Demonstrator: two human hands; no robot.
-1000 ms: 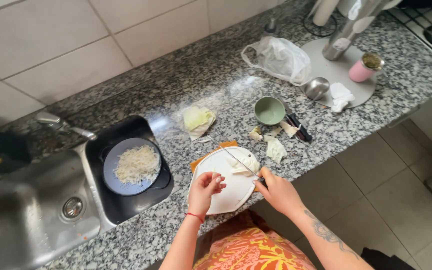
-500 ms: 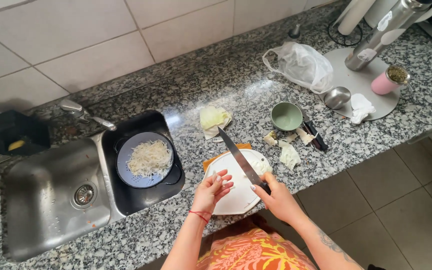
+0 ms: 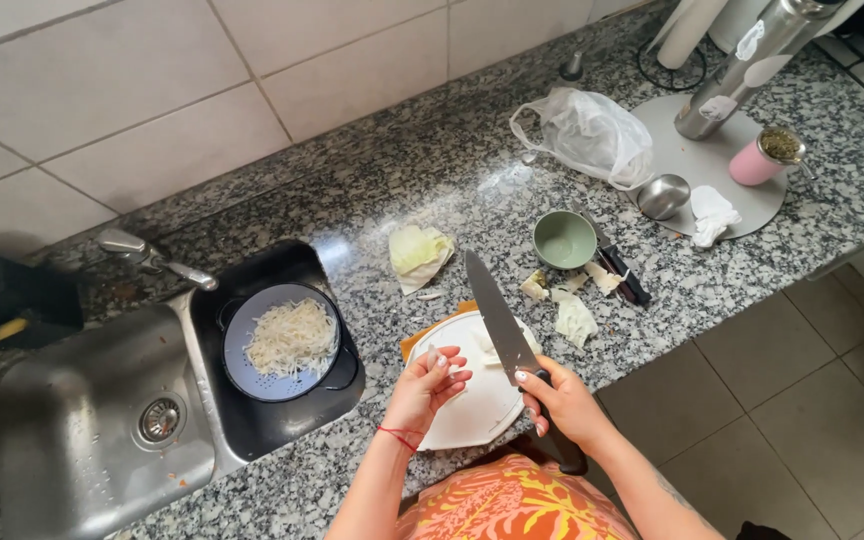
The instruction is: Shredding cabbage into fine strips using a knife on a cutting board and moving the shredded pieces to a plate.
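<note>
Head view: right hand (image 3: 564, 403) grips steel knife (image 3: 497, 318) above round white board (image 3: 472, 395).

A speckled grey granite counter (image 3: 432, 190) runs across the view, with pale square wall tiles (image 3: 202, 90) from nine to twelve o'clock. At four o'clock lies a beige tiled floor (image 3: 792, 400); a steel sink (image 3: 72, 440) sits at eight o'clock.
</note>
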